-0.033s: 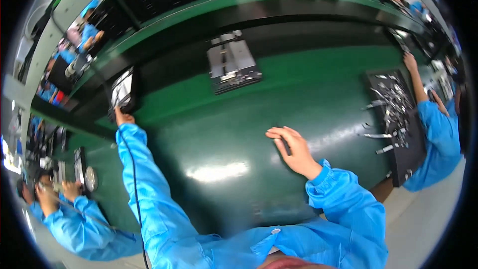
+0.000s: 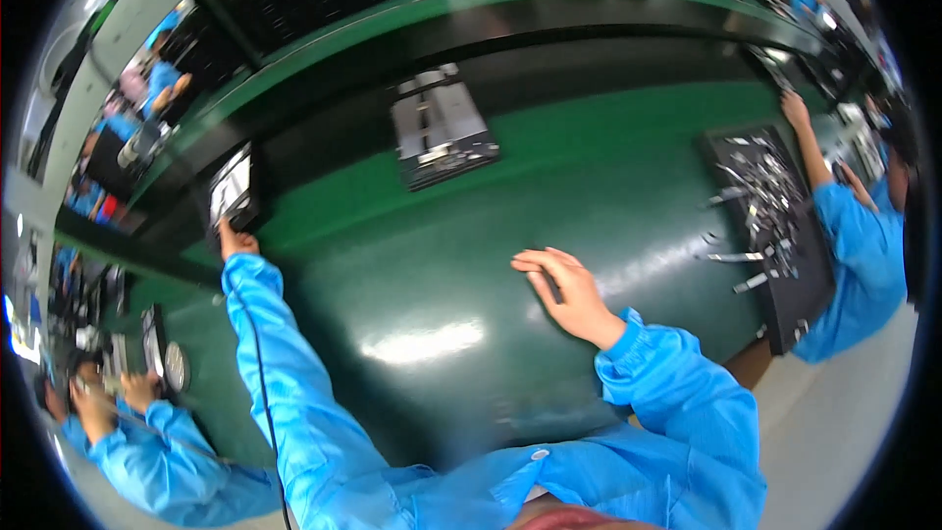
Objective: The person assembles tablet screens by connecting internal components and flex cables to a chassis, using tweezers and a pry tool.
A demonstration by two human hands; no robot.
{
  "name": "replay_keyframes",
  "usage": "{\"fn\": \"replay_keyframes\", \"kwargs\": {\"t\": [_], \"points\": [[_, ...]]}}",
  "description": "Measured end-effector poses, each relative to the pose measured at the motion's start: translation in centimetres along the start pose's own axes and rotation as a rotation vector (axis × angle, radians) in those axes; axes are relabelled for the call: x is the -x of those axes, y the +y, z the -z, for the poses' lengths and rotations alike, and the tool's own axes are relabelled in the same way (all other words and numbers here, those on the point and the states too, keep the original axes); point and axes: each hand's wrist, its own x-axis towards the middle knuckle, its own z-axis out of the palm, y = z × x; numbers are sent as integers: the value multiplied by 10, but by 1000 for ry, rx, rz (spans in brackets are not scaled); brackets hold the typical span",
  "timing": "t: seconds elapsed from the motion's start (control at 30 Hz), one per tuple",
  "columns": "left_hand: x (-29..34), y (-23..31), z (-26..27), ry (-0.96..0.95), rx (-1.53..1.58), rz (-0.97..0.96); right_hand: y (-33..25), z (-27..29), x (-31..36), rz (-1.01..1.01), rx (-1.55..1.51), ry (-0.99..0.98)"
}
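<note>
My left hand (image 2: pixel 238 240) reaches out to the far left, at the near end of a black tray (image 2: pixel 253 206) with flat, shiny pale pieces (image 2: pixel 232 186) on it. Its fingers look closed on the tray's near edge, though partly hidden. Over the middle right of the green table, my right hand (image 2: pixel 574 296) has its fingers stretched out and holds nothing. Farther back, in the centre, lies another black tray (image 2: pixel 417 180) bearing grey flat panels (image 2: pixel 446 121) and small metallic parts.
A black tray (image 2: pixel 807 270) heaped with silvery strips (image 2: pixel 770 191) stands at the right, some strips poking past its edge. Beyond it a co-worker's arm (image 2: pixel 810 142) reaches forward. Another co-worker's hands (image 2: pixel 137 391) are at the lower left. A green shelf (image 2: pixel 392 25) spans the back; a dark cable (image 2: pixel 257 344) runs along my left sleeve.
The whole view has shifted slightly, so most things sit a little farther left in the picture. Both hands keep nearly the same pose and place against the table.
</note>
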Motion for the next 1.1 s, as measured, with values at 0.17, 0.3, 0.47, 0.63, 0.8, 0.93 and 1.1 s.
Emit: {"fn": "replay_keyframes", "kwargs": {"t": [0.17, 0.3, 0.47, 0.63, 0.8, 0.93, 1.1], "points": [[59, -32, -48, -14, 92, -72, -8, 11, -2, -21, -106, 22], [149, -37, -36, -235, 59, -55, -8, 8, -3, 32, -191, 74], [342, -62, -9, -521, -39, 31, -5, 12, 5, -31, -205, 99], [453, -68, 40, -504, -286, 97, -9, 4, 3, -139, -369, 111], [507, -101, 54, -596, -336, 278, -6, 3, 4, -142, -400, 192], [524, -112, 51, -881, -496, 589, -2, 5, 5, -137, -382, 163], [540, -104, 27, -1252, -877, 803, 7, 4, 5, -173, -429, 208]]}}
